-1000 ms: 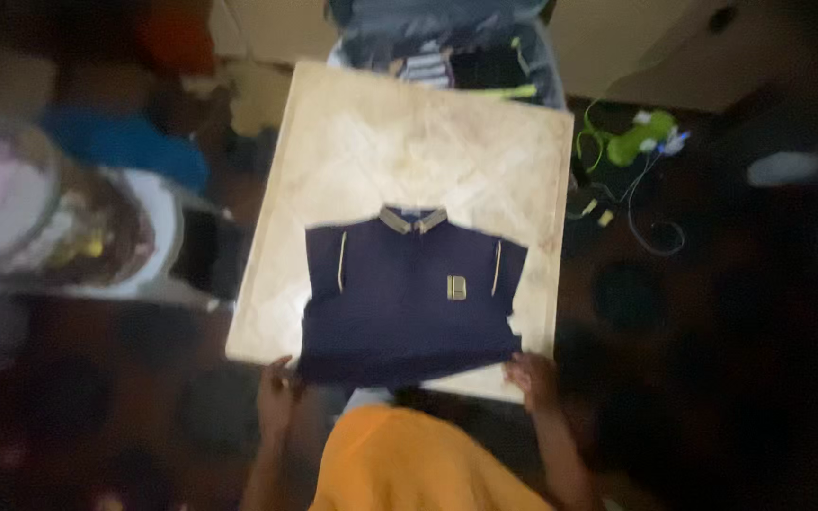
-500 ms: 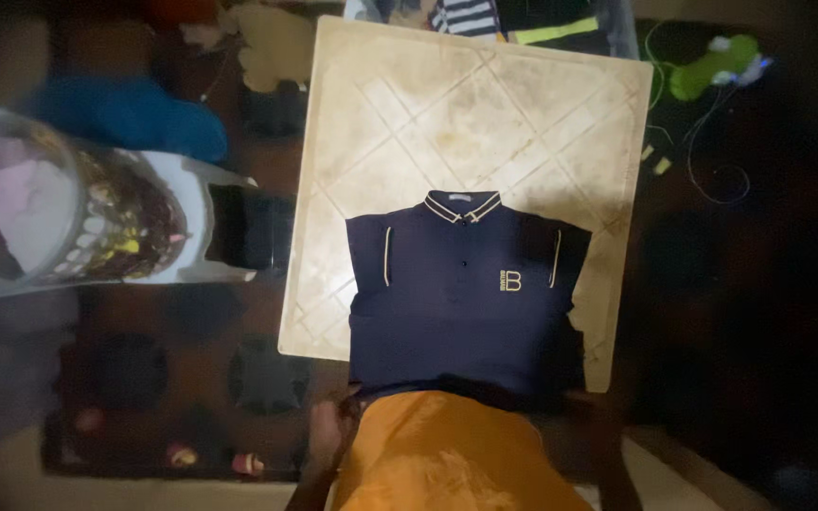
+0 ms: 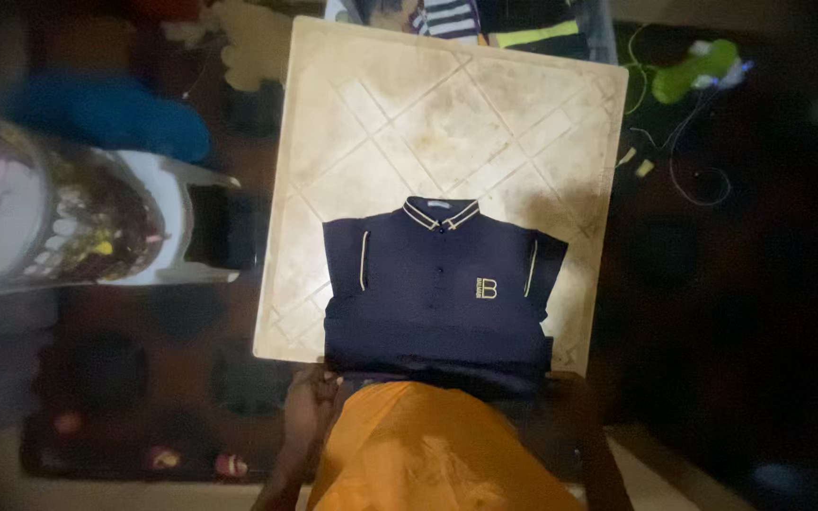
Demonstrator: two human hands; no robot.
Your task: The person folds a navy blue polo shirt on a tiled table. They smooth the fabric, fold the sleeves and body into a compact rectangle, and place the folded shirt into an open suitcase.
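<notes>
looking down from the left edge, we see a white plastic chair (image 3: 158, 222) holding a round basket (image 3: 40, 222) of mixed, blurred items, with a blue cloth heap (image 3: 111, 114) on the dark floor above it. next comes the cream table (image 3: 381, 104), a square top marked with a diamond pattern, standing between the chair and the darker floor on the right.

our left hand (image 3: 310, 397) sits at the table's near edge, just under the lower left corner of the navy polo shirt (image 3: 437, 293). its fingers (image 3: 319, 378) curl up toward the hem and seem to touch it, but the dim light keeps us from telling whether they pinch the cloth or only rest against it.

the shirt lies flat on the near half of the table, collar pointing away from us, buttoned placket in the middle, pale piping down each shoulder and a small gold mark on the chest. its sleeves are folded in, and its lower edge reaches the table's near rim, where our orange garment (image 3: 428, 454) covers part of the view.

our right forearm rises along the right side of the orange cloth; the right hand (image 3: 565, 383) is lost in shadow beside the shirt's lower right corner, so we cannot tell how its fingers stand.

beyond the table's far edge lie striped and dark clothes (image 3: 485, 19), and far right a green object (image 3: 698, 66) with thin cables.
</notes>
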